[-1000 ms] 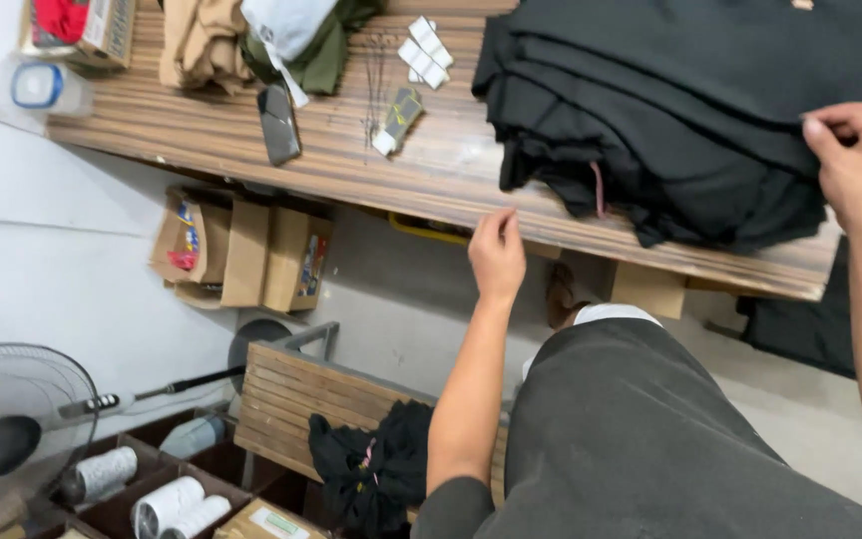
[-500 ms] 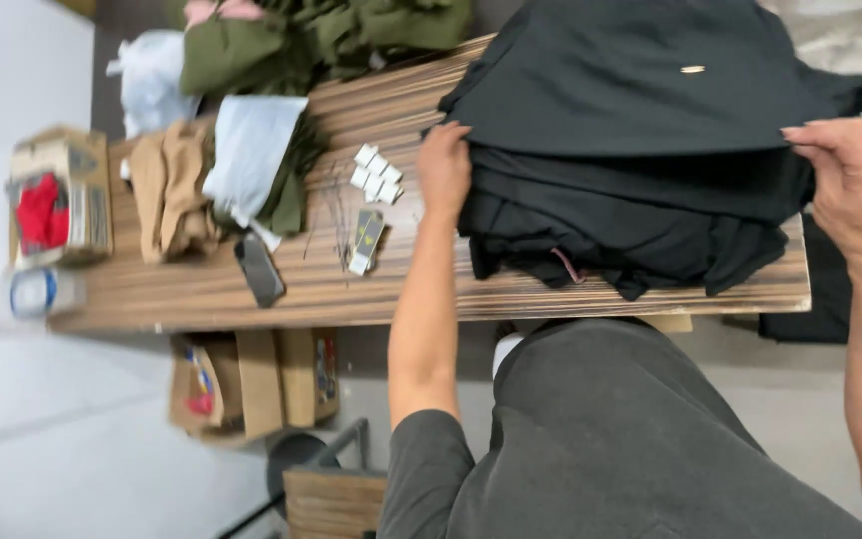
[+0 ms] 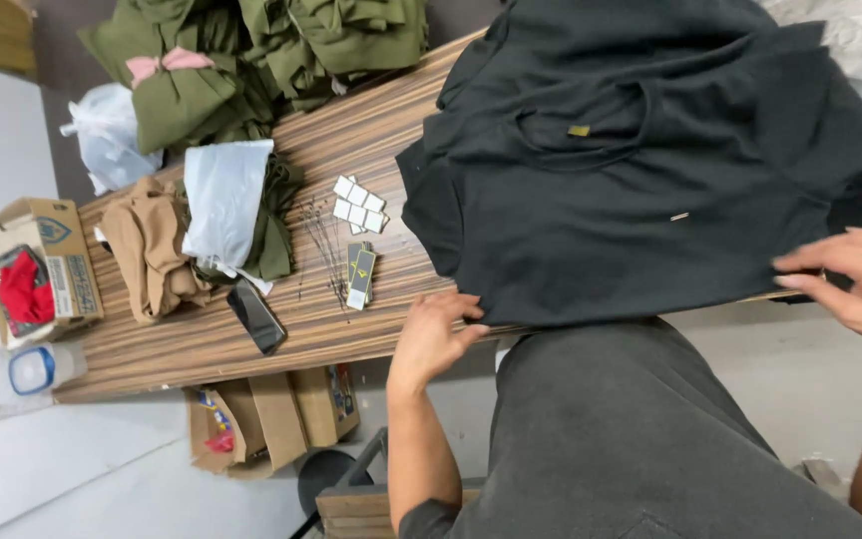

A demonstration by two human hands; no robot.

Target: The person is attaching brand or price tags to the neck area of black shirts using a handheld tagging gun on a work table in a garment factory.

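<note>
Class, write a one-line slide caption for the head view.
Both hands, left hand and right hand, grip the near edge of a black garment spread on a striped wooden table.

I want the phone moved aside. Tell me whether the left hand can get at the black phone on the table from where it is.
Probably yes. The left hand rests at the hem of the black garment, and the black phone lies flat near the table edge beside it, with only bare wood between them.

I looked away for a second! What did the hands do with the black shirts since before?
The left hand came up from below the table and took the near edge of the black shirt. The pile now lies spread flat. The right hand stayed on the shirt's right edge. The phone and tags stayed put.
</note>
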